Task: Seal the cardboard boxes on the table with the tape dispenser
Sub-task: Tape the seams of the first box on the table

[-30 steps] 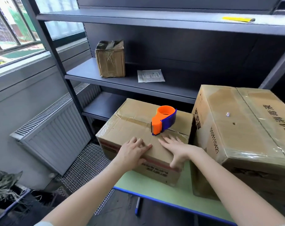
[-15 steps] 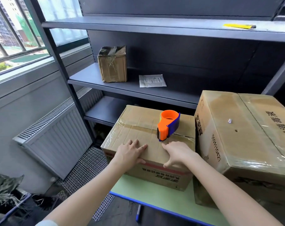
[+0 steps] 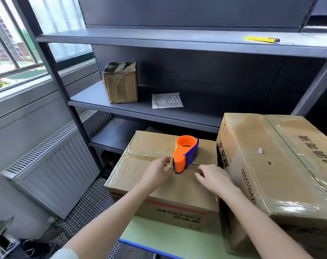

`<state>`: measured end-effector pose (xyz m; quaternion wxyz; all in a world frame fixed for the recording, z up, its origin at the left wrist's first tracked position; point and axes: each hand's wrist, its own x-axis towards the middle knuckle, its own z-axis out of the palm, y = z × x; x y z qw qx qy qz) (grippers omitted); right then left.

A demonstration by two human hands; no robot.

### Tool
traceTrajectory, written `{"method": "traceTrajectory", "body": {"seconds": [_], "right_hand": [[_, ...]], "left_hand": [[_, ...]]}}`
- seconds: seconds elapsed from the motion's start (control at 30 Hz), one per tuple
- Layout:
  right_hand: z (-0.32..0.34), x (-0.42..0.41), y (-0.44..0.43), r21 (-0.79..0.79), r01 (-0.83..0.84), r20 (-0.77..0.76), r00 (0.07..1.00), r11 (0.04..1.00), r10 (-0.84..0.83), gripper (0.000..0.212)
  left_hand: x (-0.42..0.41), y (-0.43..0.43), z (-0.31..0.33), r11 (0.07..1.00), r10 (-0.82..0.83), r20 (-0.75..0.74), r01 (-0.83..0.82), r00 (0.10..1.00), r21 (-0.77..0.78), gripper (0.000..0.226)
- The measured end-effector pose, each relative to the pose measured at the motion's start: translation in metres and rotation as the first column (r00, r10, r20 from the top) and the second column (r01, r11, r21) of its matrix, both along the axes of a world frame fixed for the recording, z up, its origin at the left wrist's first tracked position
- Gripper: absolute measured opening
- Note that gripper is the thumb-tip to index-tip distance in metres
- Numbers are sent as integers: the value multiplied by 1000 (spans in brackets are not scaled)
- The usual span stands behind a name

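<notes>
A: Where did we log the tape dispenser point(image 3: 186, 154)?
B: Upright on top of the small box point(image 3: 149, 146), sitting on the centre flap seam, approx mid-lid. We noted the big box point(image 3: 280, 165) just beside it, R side; both on the green table point(image 3: 168, 240).
A: And the left hand point(image 3: 156, 175)?
B: Fingers part-curled at the dispenser's front end, touching it. Whether it was pinching tape, we couldn't tell.
A: And the right hand point(image 3: 214, 179)?
B: Fingers loose, lightly spread, low over the lid just R of the dispenser; it held nothing. We couldn't tell if it touched the lid.
</notes>
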<state>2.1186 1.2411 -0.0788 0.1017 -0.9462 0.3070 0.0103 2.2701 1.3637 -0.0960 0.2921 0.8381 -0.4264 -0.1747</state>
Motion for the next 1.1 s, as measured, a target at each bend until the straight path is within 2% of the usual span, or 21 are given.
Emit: {"method": "traceTrajectory", "body": {"seconds": [0.2, 0.37, 0.47, 0.57, 0.67, 0.73, 0.83, 0.93, 1.0, 1.1], "right_hand": [[0, -8, -6, -105, 42, -55, 997, 994, -48, 29], [0, 29, 1, -31, 44, 190, 981, 999, -37, 24], [-1, 54, -1, -76, 70, 253, 966, 995, -49, 37], [-3, 66, -10, -160, -5, 154, 988, 987, 30, 56], [-16, 73, -20, -131, -112, 119, 985, 985, 128, 68], [-28, 76, -22, -140, -160, 144, 973, 977, 180, 63], [-39, 85, -19, -231, -250, 193, 935, 940, 296, 46], [-31, 96, -14, -142, -306, 231, 915, 941, 332, 34], [-16, 103, -8, -28, -285, 216, 934, 958, 285, 33], [6, 114, 5, 86, -247, 311, 927, 965, 209, 38]], "left_hand": [[-2, -20, -14, 977, 117, -202, -149, 972, -152, 26], [3, -15, -16, 970, 77, -257, -131, 963, -202, 22], [9, -13, -17, 961, 90, -283, -157, 955, -226, 19], [19, -8, -17, 964, 89, -254, -148, 963, -223, 21], [29, 2, -17, 963, 77, -241, -134, 968, -233, 17], [35, 10, -17, 963, 69, -235, -127, 969, -239, 12], [46, 22, -16, 946, 112, -217, -171, 970, -274, 19], [63, 32, -8, 933, 169, -186, -218, 968, -287, 16], [78, 37, 2, 924, 171, -186, -223, 968, -310, 19], [104, 42, 17, 919, 154, -205, -217, 966, -329, 26]]}}
